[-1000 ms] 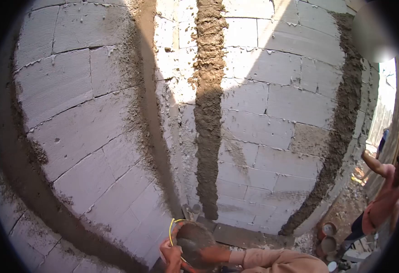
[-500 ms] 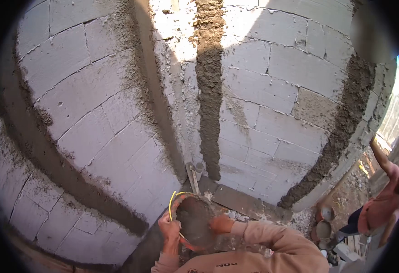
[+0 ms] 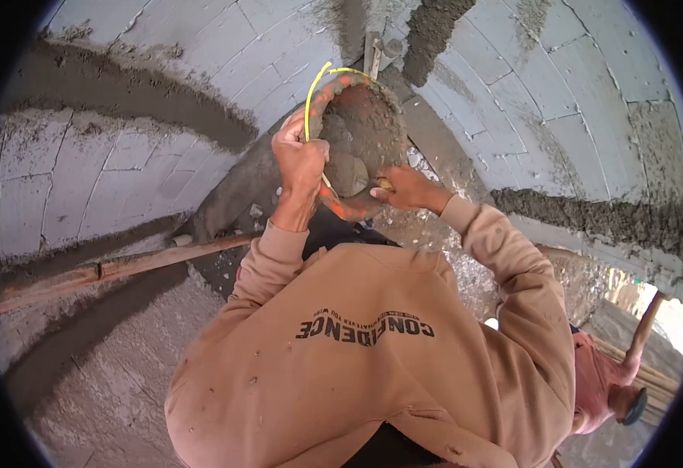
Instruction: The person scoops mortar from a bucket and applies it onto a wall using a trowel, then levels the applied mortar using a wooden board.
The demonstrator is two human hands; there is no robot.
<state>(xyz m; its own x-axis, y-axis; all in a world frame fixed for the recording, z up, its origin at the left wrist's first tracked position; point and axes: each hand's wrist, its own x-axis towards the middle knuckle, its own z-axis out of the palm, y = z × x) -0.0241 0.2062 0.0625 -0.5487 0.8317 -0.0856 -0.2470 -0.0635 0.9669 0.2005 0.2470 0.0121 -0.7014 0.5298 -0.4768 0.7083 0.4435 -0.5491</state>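
1. The bucket's (image 3: pixel 349 209) underside is hidden below its rim.
2. The right hand (image 3: pixel 413 189) covers part of a pale handle (image 3: pixel 386 185); its far end, inside the rim, is unclear.
3. A fold in the sweatshirt (image 3: pixel 341 366) breaks its lettering.
4. The sweatshirt hides the other person's (image 3: pixel 595 382) legs.
5. The dark border cuts off the wooden pole (image 3: pixel 123 267).

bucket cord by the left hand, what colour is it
Bright yellow; it shows best in the head view, where the cord runs past the left hand.
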